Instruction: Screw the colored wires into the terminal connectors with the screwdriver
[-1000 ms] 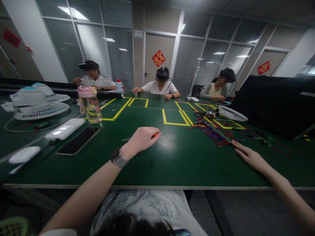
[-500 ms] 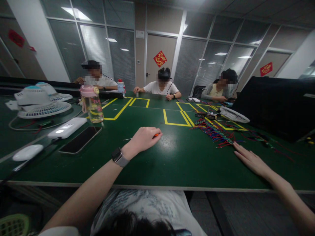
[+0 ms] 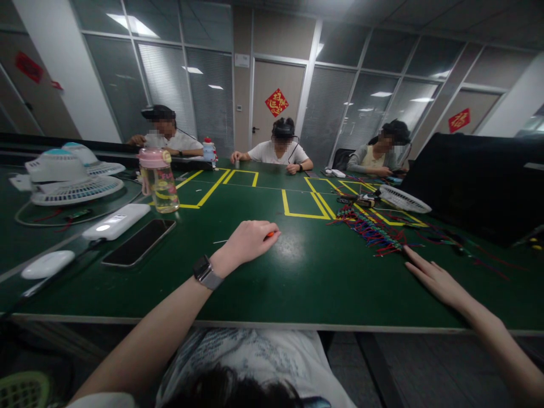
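L fingers (image 3: 270,242) curled, prob. round orange handle (image 3: 270,234).

Deep green right across the tabletop (image 3: 331,289), and bright yellow tape (image 3: 306,216) slices it into angular outlines! Over to the wired circuit boards (image 3: 379,231): green, with a riot of red and blue wires! A flash of orange on the slim tool (image 3: 270,234), pale along its shaft. Pink lid on the water bottle (image 3: 159,181), clear body, yellow and pink print. White for the desk fan (image 3: 76,187), topped in light blue. Smartphone (image 3: 140,242): black screen. Smartwatch (image 3: 208,273): black face, grey strap. And behind, a red door diamond (image 3: 276,102), its characters in gold!
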Demonstrator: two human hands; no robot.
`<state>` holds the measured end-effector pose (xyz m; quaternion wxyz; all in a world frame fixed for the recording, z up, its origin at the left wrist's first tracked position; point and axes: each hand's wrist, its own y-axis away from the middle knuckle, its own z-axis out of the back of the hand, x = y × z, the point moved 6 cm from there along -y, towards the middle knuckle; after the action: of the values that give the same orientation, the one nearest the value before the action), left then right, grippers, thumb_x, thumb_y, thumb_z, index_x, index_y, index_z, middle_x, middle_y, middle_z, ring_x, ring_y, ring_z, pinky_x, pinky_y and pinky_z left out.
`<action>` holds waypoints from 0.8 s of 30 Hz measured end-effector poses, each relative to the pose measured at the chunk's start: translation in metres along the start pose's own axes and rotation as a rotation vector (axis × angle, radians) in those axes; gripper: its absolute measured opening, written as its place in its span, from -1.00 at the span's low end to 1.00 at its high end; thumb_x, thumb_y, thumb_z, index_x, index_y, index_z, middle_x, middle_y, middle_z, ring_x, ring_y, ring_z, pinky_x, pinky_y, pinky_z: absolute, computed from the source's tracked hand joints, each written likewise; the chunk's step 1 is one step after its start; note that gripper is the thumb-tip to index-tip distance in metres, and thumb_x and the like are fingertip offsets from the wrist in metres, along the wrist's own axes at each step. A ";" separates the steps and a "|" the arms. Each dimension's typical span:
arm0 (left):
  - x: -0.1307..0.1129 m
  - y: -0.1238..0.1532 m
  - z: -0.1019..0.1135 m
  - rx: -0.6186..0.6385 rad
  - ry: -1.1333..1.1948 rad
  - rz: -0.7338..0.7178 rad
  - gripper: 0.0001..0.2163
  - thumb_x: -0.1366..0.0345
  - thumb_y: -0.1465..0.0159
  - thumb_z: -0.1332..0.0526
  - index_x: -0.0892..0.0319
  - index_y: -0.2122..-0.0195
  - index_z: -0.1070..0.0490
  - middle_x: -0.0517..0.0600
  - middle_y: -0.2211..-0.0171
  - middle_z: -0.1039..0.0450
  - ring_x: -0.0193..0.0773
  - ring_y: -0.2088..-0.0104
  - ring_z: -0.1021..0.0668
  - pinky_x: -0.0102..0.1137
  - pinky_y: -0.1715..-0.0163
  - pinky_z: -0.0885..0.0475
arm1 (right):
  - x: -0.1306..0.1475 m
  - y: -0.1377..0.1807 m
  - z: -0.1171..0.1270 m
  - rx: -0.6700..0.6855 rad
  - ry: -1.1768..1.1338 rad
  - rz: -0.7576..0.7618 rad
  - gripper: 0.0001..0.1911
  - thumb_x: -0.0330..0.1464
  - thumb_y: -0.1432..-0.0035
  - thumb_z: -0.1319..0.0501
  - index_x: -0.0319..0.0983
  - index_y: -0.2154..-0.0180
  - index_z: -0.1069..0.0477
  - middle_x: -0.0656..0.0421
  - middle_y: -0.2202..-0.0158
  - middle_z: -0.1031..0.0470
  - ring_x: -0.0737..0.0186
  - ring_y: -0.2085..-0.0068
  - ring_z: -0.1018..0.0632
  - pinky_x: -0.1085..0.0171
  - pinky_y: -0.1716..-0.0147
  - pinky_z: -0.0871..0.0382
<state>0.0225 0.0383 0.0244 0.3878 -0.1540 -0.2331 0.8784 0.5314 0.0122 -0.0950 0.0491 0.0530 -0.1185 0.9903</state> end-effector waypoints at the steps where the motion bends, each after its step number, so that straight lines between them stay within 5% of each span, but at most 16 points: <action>1: 0.000 0.000 0.000 -0.002 0.001 0.000 -0.74 0.22 -0.39 -0.04 0.18 0.25 -0.49 -0.01 0.33 -0.55 -0.27 0.35 -0.57 -0.42 0.34 -0.39 | 0.001 0.000 0.001 -0.003 -0.003 -0.005 -0.25 -0.04 -0.21 0.20 -0.27 -0.33 -0.05 -0.02 -0.31 -0.15 0.01 -0.28 -0.24 -0.10 -0.26 -0.09; 10: 0.000 0.000 0.000 0.011 -0.006 -0.002 -0.74 0.22 -0.39 -0.03 0.18 0.24 -0.49 -0.01 0.33 -0.55 -0.27 0.34 -0.57 -0.42 0.33 -0.39 | 0.009 0.001 0.015 -0.102 -0.114 -0.040 -0.22 -0.06 -0.18 0.10 -0.25 -0.35 0.07 -0.02 -0.22 -0.33 -0.07 -0.19 -0.40 -0.05 -0.19 -0.26; 14: -0.001 0.000 -0.001 0.011 -0.019 -0.012 -0.74 0.23 -0.39 -0.02 0.18 0.26 -0.48 -0.01 0.34 -0.55 -0.27 0.36 -0.57 -0.43 0.35 -0.37 | 0.019 0.010 0.044 -0.363 -0.058 -0.081 -0.34 -0.07 -0.20 0.07 -0.31 -0.19 -0.29 -0.10 -0.01 -0.54 -0.15 -0.02 -0.55 0.04 0.01 -0.46; 19: -0.002 0.000 -0.001 0.014 -0.024 -0.017 -0.73 0.23 -0.39 -0.02 0.19 0.25 -0.49 0.00 0.34 -0.55 -0.28 0.36 -0.57 -0.43 0.35 -0.38 | 0.053 0.001 0.078 -0.623 0.058 0.031 -0.50 -0.17 -0.22 0.06 -0.31 0.10 -0.52 -0.11 0.15 -0.60 -0.14 0.11 -0.58 0.05 0.10 -0.45; 24: -0.002 0.000 0.000 0.018 -0.014 -0.009 -0.74 0.23 -0.39 -0.02 0.19 0.25 -0.48 0.00 0.33 -0.55 -0.28 0.36 -0.57 -0.43 0.34 -0.38 | 0.114 -0.049 0.094 -0.525 0.066 0.172 -0.56 -0.27 -0.27 0.03 -0.35 0.08 -0.51 -0.11 0.12 -0.59 -0.06 0.11 -0.58 0.10 0.09 -0.42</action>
<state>0.0233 0.0367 0.0244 0.3917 -0.1435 -0.2286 0.8796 0.4330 0.0472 0.0203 -0.0194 -0.0039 -0.3734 0.9274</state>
